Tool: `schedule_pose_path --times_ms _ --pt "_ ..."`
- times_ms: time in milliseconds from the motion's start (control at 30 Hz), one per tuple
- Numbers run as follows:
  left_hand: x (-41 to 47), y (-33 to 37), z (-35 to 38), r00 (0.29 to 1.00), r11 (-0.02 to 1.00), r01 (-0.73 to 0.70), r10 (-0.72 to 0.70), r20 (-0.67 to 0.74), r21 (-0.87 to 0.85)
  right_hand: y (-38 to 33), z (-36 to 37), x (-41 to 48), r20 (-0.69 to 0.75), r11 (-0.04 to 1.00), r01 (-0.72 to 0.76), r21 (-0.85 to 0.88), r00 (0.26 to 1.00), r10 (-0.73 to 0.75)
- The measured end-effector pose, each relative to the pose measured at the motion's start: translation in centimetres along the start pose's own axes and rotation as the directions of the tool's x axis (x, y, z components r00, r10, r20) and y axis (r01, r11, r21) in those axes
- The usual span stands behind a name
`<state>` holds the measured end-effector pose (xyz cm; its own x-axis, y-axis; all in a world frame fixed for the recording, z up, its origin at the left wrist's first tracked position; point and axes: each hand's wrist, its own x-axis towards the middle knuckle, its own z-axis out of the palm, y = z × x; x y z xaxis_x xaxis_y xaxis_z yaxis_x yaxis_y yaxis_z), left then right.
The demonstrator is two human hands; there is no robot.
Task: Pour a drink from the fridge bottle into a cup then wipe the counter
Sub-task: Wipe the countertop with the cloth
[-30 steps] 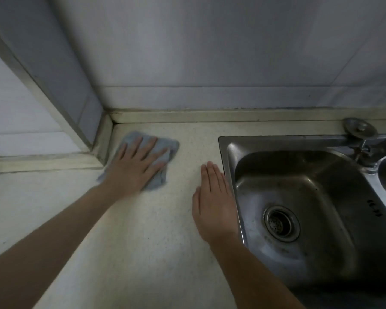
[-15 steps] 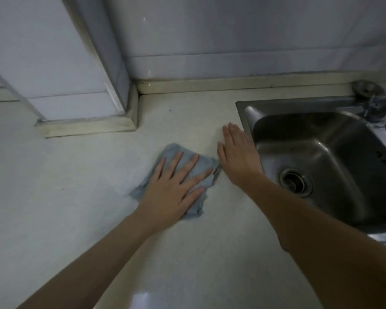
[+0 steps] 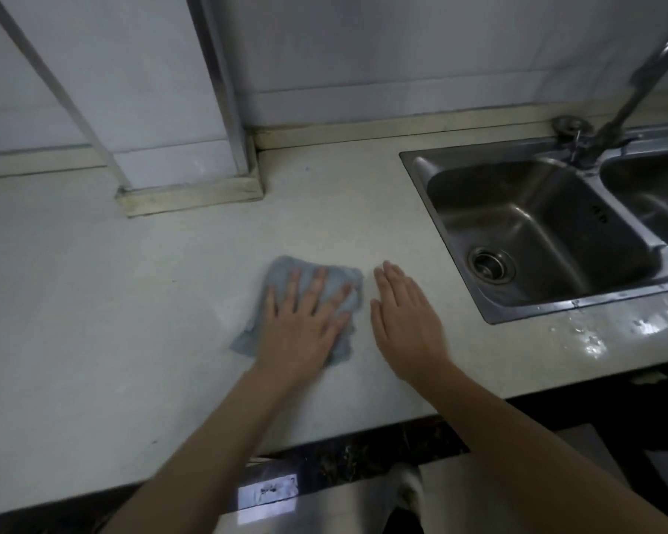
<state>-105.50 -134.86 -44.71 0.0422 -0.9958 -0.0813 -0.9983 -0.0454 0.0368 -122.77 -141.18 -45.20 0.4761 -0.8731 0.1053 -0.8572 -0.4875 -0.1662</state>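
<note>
A grey-blue cloth lies crumpled on the pale counter, near its middle. My left hand presses flat on the cloth with fingers spread, covering most of it. My right hand rests flat on the bare counter just right of the cloth, fingers together, holding nothing. No bottle or cup is in view.
A steel double sink is set into the counter at the right, with a faucet behind it. Water drops lie on the counter by the sink's front corner. A tiled pillar base juts out at the back left. The counter's front edge is close.
My left hand has dragged the cloth from the back corner by the pillar toward the front of the counter. My right hand has slid back alongside it, away from the sink rim.
</note>
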Motion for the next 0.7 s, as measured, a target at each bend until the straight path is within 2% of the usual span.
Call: schedule_pose_path --times_ms 100,200,267,367,433,500,567,700 --pt "-5.2 1.2 0.3 0.982 0.983 -0.184 0.184 -0.036 0.009 -0.3 -0.5 -1.3 -0.015 0.997 -0.075 -0.008 0.997 0.074" --pt "-8.7 -1.7 0.7 0.963 0.965 -0.263 0.263 -0.061 0.017 -1.8 -1.1 -2.3 -0.041 0.997 -0.073 0.004 0.996 0.073" --pt "-9.6 -4.3 0.8 0.968 0.970 -0.240 0.242 -0.060 0.031 -2.9 -1.3 -3.2 -0.052 0.998 -0.059 0.022 0.997 0.060" --pt "-8.7 -6.2 0.5 0.993 0.993 -0.105 0.107 -0.041 0.060 -4.2 -0.8 -4.6 -0.040 0.999 -0.025 0.037 0.999 0.026" --pt "-7.4 -5.2 0.1 0.999 0.999 0.001 0.001 -0.052 0.041 -4.4 -0.2 -5.1 -0.028 0.999 -0.013 0.040 1.000 0.014" --pt "-6.5 -3.3 0.0 0.997 0.999 0.044 -0.042 -0.068 0.024 -4.2 0.1 -5.2 -0.049 0.998 -0.023 0.065 0.998 0.026" --pt "-6.6 -2.2 0.3 0.997 0.999 -0.028 0.031 -0.066 0.044 -4.1 0.1 -5.2 -0.057 0.997 -0.017 0.081 0.998 0.022" --pt "-9.2 -4.6 0.6 0.956 0.954 -0.290 0.292 -0.022 0.069 -4.4 0.1 -5.3 -0.041 0.997 -0.015 0.075 0.999 0.018"
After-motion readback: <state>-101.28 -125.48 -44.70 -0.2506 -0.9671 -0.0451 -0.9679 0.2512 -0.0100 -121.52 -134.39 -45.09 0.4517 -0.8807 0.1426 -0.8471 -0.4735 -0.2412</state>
